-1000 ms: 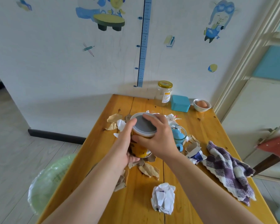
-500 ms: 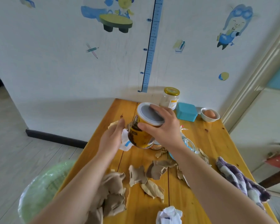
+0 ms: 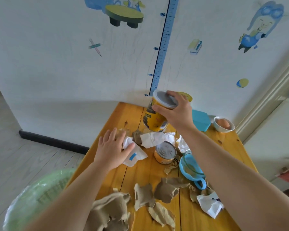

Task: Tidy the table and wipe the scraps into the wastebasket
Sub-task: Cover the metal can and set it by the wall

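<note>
Head view: right hand [image 3: 177, 112] grips a tilted yellow can [image 3: 157, 116] aloft; left hand [image 3: 113, 150], fingers straight, presses white paper scraps [image 3: 135, 155].

On the counter [image 3: 123, 114], the tin [image 3: 165, 153] sits at the middle, with the cup [image 3: 190, 169] just right of it and nearer. The left grip [image 3: 112, 150] rests on a paper sheet [image 3: 135, 155] to the tin's left. The right grip [image 3: 177, 112] holds the canister [image 3: 155, 122] tilted above the far end, in front of the jar [image 3: 186, 96]; the box [image 3: 201, 120] lies to the right, and the bowl [image 3: 223, 130] with an egg [image 3: 223, 123] in it further right. Torn scraps [image 3: 143, 195] lie across the near end, and the wastebasket [image 3: 37, 197] stands on the floor beside the counter's left edge.
</note>
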`<state>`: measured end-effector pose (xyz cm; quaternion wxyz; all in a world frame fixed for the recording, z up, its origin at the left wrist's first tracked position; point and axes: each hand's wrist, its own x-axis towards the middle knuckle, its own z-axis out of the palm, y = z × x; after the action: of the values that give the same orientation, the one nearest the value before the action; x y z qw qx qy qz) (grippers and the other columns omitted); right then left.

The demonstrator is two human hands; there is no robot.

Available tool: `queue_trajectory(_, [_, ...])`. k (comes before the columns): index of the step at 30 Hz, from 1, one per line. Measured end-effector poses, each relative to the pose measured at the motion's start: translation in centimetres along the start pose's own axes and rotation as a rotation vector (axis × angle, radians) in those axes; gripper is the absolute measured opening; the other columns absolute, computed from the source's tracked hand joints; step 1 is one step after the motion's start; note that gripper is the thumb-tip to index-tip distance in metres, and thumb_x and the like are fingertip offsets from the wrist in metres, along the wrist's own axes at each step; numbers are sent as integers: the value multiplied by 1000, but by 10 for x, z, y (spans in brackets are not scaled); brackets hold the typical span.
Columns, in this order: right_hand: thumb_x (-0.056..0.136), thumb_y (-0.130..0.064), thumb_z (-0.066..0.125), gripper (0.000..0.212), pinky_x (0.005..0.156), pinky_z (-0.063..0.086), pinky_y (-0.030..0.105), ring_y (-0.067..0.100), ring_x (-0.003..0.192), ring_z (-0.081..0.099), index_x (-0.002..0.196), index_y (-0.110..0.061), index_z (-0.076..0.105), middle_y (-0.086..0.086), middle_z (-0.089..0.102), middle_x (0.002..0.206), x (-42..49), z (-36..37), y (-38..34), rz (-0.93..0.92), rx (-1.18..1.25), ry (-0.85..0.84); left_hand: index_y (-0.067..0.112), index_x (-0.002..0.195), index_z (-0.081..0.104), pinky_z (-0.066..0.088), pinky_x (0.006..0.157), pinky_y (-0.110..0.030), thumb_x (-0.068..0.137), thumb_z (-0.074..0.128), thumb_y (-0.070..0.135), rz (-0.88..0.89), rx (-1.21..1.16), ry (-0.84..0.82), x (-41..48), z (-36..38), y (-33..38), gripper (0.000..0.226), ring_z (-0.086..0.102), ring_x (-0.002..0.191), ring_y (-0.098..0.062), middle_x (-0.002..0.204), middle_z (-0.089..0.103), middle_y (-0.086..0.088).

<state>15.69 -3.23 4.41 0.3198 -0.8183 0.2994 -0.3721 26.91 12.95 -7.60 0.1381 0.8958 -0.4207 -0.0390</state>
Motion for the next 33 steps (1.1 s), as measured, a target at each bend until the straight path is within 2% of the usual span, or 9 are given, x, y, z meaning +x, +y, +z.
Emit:
queue_trajectory(3, [65, -42, 80, 69, 81, 40, 22, 18, 109, 47, 124, -21, 53, 6, 49, 125, 17, 6, 11, 35, -50, 19, 26, 144, 23, 12, 115, -44, 84, 18, 69, -14, 47, -15, 3, 2, -1, 74, 9, 144, -26, 156, 13, -5])
queue_trajectory(9, [67, -40, 79, 71, 80, 36, 23, 13, 103, 38, 128, -20, 47, 7, 42, 130, 43, 22, 26, 122, -109, 11, 25, 142, 26, 14, 115, -42, 82, 27, 72, -2, 77, 7, 3, 1, 1, 76, 13, 143, -25, 155, 19, -3])
queue_trajectory(14, [69, -41, 77, 71, 83, 34, 24, 22, 113, 43, 129, -19, 46, 9, 40, 130, 50, 39, 42, 144, -185, -20, 26, 139, 29, 17, 115, -42, 81, 27, 72, 6, 91, 37, 4, 3, 1, 75, 17, 142, -24, 153, 24, -2])
queue_trajectory(18, [71, -42, 75, 70, 83, 35, 24, 15, 103, 37, 130, -20, 45, 9, 39, 131, 54, 49, 52, 145, -231, -43, 27, 137, 31, 18, 114, -41, 80, 27, 73, 11, 91, 55, 3, 4, 0, 73, 20, 141, -23, 151, 27, -1])
queue_trajectory(21, [74, -43, 73, 69, 90, 37, 26, 22, 116, 40, 132, -20, 45, 10, 35, 136, 55, 51, 58, 131, -250, -64, 28, 137, 33, 18, 115, -42, 81, 27, 72, 13, 82, 62, 3, 4, 0, 72, 21, 141, -23, 151, 28, -1])
queue_trajectory(23, [78, -43, 69, 67, 102, 36, 33, 27, 129, 34, 135, -20, 44, 9, 27, 146, 55, 54, 62, 117, -292, -70, 28, 137, 32, 18, 115, -42, 81, 26, 73, 11, 93, 56, 3, 4, 1, 72, 20, 141, -23, 152, 27, -1])
queue_trajectory(25, [83, -44, 63, 61, 107, 34, 40, 29, 136, 26, 136, -22, 44, 7, 19, 153, 57, 59, 65, 76, -370, -80, 29, 137, 32, 18, 116, -42, 81, 25, 73, 9, 95, 57, 5, 6, 0, 72, 20, 141, -23, 152, 26, -1])
queue_trajectory(29, [89, -46, 52, 53, 95, 44, 41, 31, 128, 41, 137, -26, 42, -1, 32, 150, 65, 64, 66, -45, -551, -116, 29, 137, 32, 18, 116, -42, 81, 26, 73, 4, 100, 52, 5, 7, -2, 72, 20, 141, -23, 152, 26, 0])
queue_trajectory(33, [94, -45, 44, 54, 91, 47, 40, 31, 124, 46, 142, -25, 33, -1, 30, 152, 75, 67, 63, -67, -699, -162, 29, 137, 30, 17, 115, -42, 80, 26, 73, 8, 95, 49, 7, 7, -1, 73, 19, 142, -22, 153, 24, 1])
